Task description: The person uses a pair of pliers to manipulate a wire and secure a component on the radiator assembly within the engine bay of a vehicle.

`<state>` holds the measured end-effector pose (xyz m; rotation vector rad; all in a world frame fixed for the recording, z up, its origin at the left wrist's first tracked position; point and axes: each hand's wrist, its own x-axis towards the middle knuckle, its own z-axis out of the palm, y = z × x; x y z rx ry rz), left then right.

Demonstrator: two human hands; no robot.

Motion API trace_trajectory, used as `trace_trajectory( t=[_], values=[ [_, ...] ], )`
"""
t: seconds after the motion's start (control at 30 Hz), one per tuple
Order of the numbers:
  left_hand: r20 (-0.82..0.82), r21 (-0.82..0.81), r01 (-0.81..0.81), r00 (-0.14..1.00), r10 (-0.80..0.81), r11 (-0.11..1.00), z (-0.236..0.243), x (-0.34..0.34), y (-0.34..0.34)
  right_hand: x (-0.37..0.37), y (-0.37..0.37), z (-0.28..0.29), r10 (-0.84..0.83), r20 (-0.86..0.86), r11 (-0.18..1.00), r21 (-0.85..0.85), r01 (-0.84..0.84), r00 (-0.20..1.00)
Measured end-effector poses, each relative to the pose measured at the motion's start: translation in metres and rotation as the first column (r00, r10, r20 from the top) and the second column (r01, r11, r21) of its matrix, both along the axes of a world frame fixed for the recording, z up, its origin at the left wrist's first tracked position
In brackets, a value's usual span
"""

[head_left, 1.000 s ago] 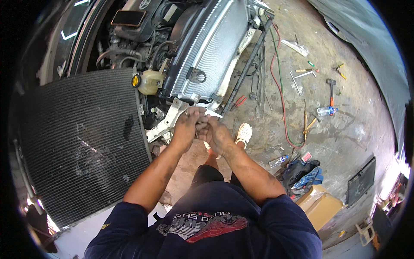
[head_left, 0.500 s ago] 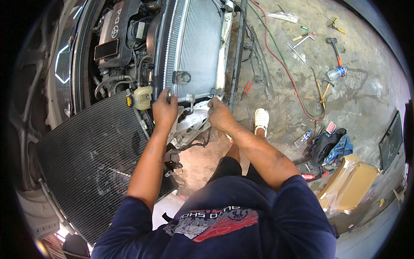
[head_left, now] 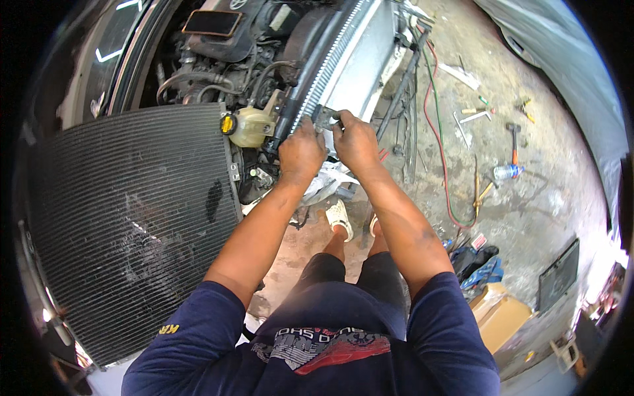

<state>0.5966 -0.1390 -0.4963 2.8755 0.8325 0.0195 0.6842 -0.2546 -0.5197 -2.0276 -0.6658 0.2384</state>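
A silver finned radiator (head_left: 360,63) with a dark side tank lies along the front of the engine bay. My left hand (head_left: 302,150) is closed on its near end by the dark tank, with the fingertips partly hidden. Close beside it, my right hand (head_left: 356,144) pinches a small black bracket (head_left: 323,117) on the radiator's face. A cream plastic reservoir (head_left: 253,127) with a yellow cap stands just left of my left hand. White sheeting (head_left: 330,175) and metal parts show beneath my wrists.
A large dark finned condenser (head_left: 125,218) leans at the left. A phone (head_left: 211,23) rests on the engine. On the floor at the right lie red and green hoses (head_left: 437,132), a hammer (head_left: 514,142), a water bottle (head_left: 507,172), a cardboard box (head_left: 502,317) and a dark panel (head_left: 558,276).
My view has turned, so the car shifts right and tilts. My right hand has left the radiator's far corner and come close to my left, onto the black bracket.
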Motion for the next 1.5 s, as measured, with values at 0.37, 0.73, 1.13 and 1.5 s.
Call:
trace_trajectory(
  t=[0.37,0.73,1.13,1.5],
  values=[
    [0.260,0.031,0.460,0.853,-0.452,0.887,0.000,-0.043,0.016,0.004,0.028,-0.033,0.042,0.378,0.999,-0.013,-0.040,0.925],
    [0.268,-0.029,0.413,0.881,-0.391,0.910,-0.008,-0.045,0.019,0.008,0.031,-0.033,0.032,0.356,0.999,-0.019,-0.027,0.934],
    [0.255,0.008,0.417,0.878,-0.405,0.909,-0.012,-0.044,0.019,0.005,0.031,-0.037,0.077,0.337,0.997,-0.004,-0.080,0.938],
    [0.215,0.025,0.420,0.884,-0.415,0.907,-0.008,-0.043,0.019,0.010,0.031,-0.039,0.094,0.339,0.995,-0.044,-0.084,0.936]
  ],
)
